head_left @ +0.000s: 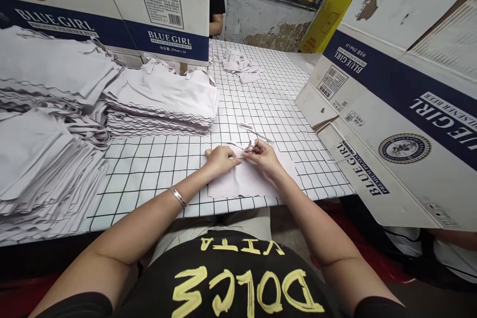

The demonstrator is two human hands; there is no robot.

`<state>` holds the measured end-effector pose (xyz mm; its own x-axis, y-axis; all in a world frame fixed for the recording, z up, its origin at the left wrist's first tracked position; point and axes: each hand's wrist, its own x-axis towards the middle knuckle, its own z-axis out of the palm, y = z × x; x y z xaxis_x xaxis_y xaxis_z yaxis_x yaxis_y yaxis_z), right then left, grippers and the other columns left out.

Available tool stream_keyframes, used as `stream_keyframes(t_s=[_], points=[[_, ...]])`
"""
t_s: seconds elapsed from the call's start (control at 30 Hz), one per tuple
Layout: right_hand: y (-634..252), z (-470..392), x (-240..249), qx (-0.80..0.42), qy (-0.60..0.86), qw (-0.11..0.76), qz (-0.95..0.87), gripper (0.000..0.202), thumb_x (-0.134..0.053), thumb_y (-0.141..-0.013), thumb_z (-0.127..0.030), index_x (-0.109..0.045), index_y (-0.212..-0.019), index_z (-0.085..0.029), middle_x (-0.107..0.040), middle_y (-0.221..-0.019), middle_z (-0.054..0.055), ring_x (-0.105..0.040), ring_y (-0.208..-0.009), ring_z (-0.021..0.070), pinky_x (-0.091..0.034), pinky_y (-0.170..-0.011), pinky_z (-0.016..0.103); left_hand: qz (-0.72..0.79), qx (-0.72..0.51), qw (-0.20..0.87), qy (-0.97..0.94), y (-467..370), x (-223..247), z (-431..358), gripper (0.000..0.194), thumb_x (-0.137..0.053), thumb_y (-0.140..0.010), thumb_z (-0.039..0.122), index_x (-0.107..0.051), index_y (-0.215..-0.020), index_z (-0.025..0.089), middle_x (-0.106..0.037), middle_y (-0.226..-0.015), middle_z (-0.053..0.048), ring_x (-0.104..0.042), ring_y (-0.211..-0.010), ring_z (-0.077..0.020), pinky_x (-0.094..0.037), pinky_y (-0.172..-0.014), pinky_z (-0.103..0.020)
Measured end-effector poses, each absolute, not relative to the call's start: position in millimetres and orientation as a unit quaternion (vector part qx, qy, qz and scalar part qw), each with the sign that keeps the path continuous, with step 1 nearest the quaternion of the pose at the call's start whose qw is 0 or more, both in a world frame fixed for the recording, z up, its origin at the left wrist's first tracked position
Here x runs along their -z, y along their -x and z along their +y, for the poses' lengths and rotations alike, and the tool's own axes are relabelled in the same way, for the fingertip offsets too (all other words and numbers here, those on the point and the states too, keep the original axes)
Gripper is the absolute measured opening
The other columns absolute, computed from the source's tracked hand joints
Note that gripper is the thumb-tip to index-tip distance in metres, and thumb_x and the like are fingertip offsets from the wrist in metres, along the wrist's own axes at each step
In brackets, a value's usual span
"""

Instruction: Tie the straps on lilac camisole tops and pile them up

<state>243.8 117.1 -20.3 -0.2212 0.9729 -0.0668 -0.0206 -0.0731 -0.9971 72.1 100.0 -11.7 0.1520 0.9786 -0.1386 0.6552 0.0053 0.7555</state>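
A pale pinkish-white garment [244,184] with a wavy lower edge lies flat near the table's front edge. Over its upper part, my left hand [222,160] is closed, its thumb and fingers pinching the garment. My right hand [265,156] meets it from the other side, fingers pinched on a thin greyish strap [250,146] at the garment's upper edge. The fingertips of both hands nearly touch, so the exact grip is partly hidden. Just beyond my hands, a narrow strip of fabric [257,132] lies across the table.
Stacks of similar garments [162,102] fill the left of the checked table [156,159]. Loose garments [240,63] lie farther back. Large beer cartons stand behind the left stacks [164,15] and along the right side [372,109]. Another person's arm [216,25] shows at the far end.
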Motion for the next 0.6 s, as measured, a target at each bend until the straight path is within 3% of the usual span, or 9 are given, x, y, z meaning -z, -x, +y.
stream_keyframes(t_s=[0.33,0.6], points=[[-235.8,115.0,25.0,-0.616,0.419,0.42,-0.518,0.034,-0.08,-0.06,-0.024,-0.049,-0.071,-0.019,-0.064,-0.073,-0.002,-0.059,-0.067,0.0116,-0.049,-0.071,0.029,0.603,-0.222,0.354,-0.68,-72.7,13.7,100.4,0.039,-0.059,-0.077,0.054,-0.067,-0.065,0.018,-0.066,-0.079,-0.001,-0.059,-0.087,-0.0227,-0.027,-0.089,-0.042],[-235.7,112.1,22.4,-0.609,0.425,0.423,-0.519,0.032,-0.081,-0.059,-0.023,-0.05,-0.069,-0.019,-0.062,-0.072,-0.003,-0.058,-0.067,0.0115,-0.049,-0.07,0.028,0.603,-0.227,0.36,-0.675,-72.7,15.6,100.4,0.034,-0.061,-0.075,0.052,-0.068,-0.067,0.019,-0.067,-0.08,-0.001,-0.06,-0.089,-0.0232,-0.026,-0.09,-0.042]])
